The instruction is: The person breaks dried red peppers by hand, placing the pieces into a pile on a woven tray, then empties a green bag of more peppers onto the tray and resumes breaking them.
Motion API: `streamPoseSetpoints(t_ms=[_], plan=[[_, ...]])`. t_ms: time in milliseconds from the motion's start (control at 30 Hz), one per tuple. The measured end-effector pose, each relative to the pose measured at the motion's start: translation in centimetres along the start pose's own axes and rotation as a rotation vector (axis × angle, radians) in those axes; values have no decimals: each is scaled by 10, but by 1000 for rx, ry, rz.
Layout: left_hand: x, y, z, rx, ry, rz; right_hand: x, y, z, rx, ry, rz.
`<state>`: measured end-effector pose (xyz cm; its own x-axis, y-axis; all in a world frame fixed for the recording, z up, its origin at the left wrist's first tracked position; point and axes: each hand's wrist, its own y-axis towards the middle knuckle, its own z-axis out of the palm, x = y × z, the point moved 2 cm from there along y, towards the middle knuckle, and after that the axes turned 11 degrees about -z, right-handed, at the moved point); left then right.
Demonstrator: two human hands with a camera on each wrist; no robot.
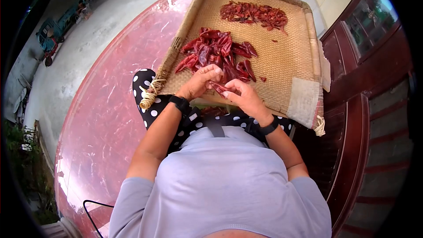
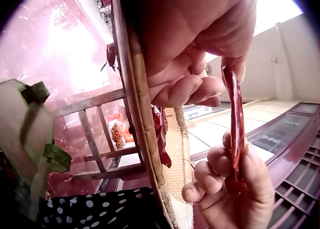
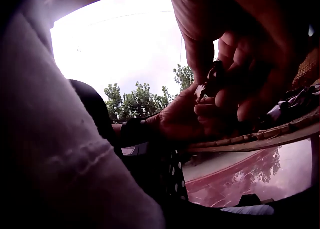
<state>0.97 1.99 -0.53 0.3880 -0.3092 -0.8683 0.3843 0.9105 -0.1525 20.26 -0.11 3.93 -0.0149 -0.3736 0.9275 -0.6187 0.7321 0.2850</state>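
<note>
Red, glossy chili (image 1: 218,89) spans the two hands near the closest edge of the woven tray (image 1: 273,57). The left hand (image 1: 203,80) pinches one end; the right hand (image 1: 247,100) pinches the other. Whole chilies (image 1: 212,48) lie just beyond. Marks on the pale patch (image 1: 193,117) over the dotted trousers (image 1: 143,83) are too small to read.

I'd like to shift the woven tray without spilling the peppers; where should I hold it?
Probably best with both hands on the tray: one on the left rim, one on the right rim, coming from outside, fingers under, thumbs over. The rims stand raised, and the whole peppers and chopped pieces lie loose inside, so keep it level.
</note>
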Motion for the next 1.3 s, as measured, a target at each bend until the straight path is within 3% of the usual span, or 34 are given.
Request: streamPoseSetpoints(t_ms=[200, 333, 533, 633, 833, 1167, 1300], plan=[[-6, -5, 2, 34, -55, 18, 21, -10, 12, 165, -555, -122], [-6, -5, 3, 47, -75, 25, 14, -12, 20, 173, -784, -278], [-6, -4, 3, 35, -81, 11, 11, -11, 18, 170, -644, -290], [-5, -4, 1, 32, -90, 6, 15, -3, -1, 38, -712, -130], [-4, -3, 1, 34, -74, 9, -17, 18, -58, -155, -1071, -69], [-3, -2, 0, 28, -72, 16, -40, 25, -79, -71, -1048, 37], [-3, -3, 0, 27, -70, 9, -41, 21, -84, -170, -1004, 3]])
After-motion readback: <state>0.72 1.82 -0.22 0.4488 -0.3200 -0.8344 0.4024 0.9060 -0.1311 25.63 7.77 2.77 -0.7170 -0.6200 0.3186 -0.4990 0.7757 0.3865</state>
